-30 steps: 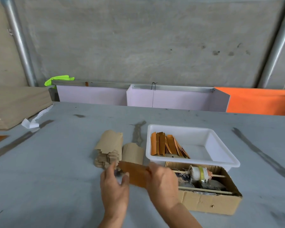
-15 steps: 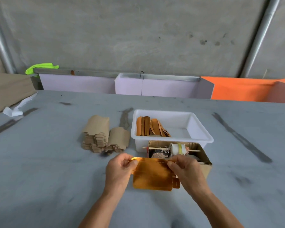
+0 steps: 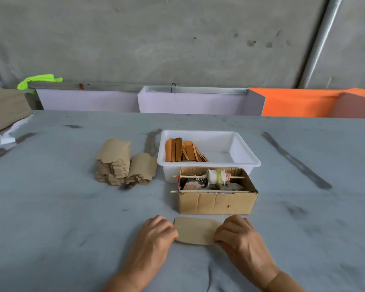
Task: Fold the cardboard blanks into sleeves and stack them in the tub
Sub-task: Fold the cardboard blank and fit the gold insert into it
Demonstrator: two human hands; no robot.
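A brown cardboard blank (image 3: 195, 230) lies flat on the grey table, brown side up, just in front of the cardboard box. My left hand (image 3: 154, 237) grips its left end with curled fingers. My right hand (image 3: 237, 236) grips its right end the same way. Two stacks of brown blanks (image 3: 122, 163) sit at centre left. The white tub (image 3: 247, 157) stands behind the box, and several orange folded sleeves (image 3: 182, 150) lean on edge in its left part.
An open cardboard box (image 3: 217, 202) with a thread spool on a stick stands between my hands and the tub. Big cardboard sheets (image 3: 2, 108) lie at far left. Lilac and orange panels (image 3: 198, 102) line the table's far edge.
The blank was lifted with its orange face toward me; now it lies flat, brown side up, nearer to me. Both hands came down with it and stayed at its ends.
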